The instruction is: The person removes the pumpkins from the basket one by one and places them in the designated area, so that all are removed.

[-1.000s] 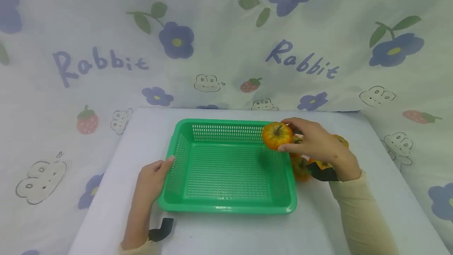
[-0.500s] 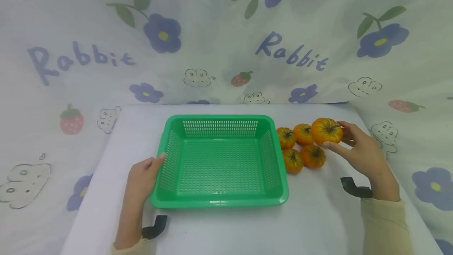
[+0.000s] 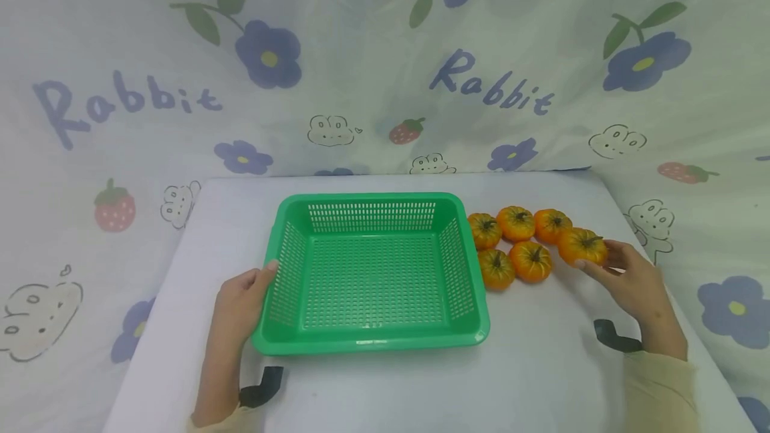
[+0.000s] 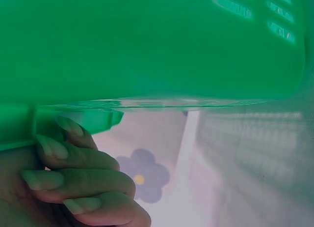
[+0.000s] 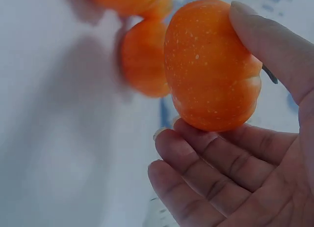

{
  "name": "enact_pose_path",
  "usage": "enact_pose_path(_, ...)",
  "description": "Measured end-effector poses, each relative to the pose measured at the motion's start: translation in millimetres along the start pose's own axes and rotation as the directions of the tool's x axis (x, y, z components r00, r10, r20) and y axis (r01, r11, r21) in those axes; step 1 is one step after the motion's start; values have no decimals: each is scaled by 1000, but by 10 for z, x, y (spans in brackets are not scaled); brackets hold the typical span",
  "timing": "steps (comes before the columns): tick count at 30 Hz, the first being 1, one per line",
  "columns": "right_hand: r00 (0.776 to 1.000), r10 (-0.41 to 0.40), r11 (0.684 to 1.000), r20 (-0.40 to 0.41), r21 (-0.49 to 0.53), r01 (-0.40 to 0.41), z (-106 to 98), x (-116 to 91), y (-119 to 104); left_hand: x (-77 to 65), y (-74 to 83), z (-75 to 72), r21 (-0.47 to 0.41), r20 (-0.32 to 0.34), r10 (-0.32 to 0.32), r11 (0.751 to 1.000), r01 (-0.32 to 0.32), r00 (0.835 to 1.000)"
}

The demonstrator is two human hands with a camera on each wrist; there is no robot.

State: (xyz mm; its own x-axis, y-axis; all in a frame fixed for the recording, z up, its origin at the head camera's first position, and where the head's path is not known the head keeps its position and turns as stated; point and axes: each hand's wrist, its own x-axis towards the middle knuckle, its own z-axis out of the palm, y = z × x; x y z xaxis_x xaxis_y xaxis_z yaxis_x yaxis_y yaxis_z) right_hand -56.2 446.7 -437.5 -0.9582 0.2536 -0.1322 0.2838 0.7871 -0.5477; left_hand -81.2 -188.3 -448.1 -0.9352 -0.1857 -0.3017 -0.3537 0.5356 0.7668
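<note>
A green plastic basket [image 3: 373, 286] with slotted walls stands on the white table. My left hand [image 3: 239, 303] grips its left rim, thumb on top; in the left wrist view the curled fingers [image 4: 93, 183] show beneath the rim. To the right of the basket my right hand [image 3: 631, 279] holds a small orange pumpkin [image 3: 581, 246] between thumb and fingertips. In the right wrist view this pumpkin [image 5: 213, 65] hangs over the table with its stem towards the palm side. Several similar pumpkins [image 3: 531, 261] sit in two rows between the basket and the right hand.
The white table [image 3: 421, 393] reaches back to a hanging cloth [image 3: 361, 72] printed with flowers, rabbits and lettering. Black straps [image 3: 616, 337] stick out at both wrists. The nearest pumpkins [image 3: 484, 230] lie right beside the basket's right wall.
My right hand has carried the pumpkin from over the basket's right rim to the right, then lower, beside the other pumpkins. The left hand keeps its grip on the basket. The head view has shifted slightly.
</note>
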Motion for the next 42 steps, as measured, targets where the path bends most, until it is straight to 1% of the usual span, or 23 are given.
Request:
enact_pose_path(3,999,39,999,28,15,-40,92,14,109,-5,2,-17,18,4,10,1000,-10,1000)
enact_pose_path(7,996,60,998,58,30,-62,236,43,184,-14,-1,-50,32,3,15,999,-15,1000)
enact_pose_path(11,995,83,996,60,31,-85,307,56,198,-15,-8,-51,1,13,2,1000,-2,1000)
enact_pose_path(15,992,105,994,65,23,-107,325,54,185,-21,-25,-36,-15,16,-6,1000,6,1000)
enact_pose_path(21,988,121,992,92,9,-122,332,54,144,-34,-29,-12,-18,4,-2,1000,2,1000)
enact_pose_path(27,987,111,994,119,4,-112,332,62,163,-34,-14,9,5,-9,-3,1000,3,1000)
enact_pose_path(32,989,97,995,112,-8,-96,356,68,199,-27,-7,20,4,-18,0,1000,0,1000)
enact_pose_path(42,986,125,992,114,-17,-123,370,75,191,-24,-16,54,-3,-50,8,1000,-8,999)
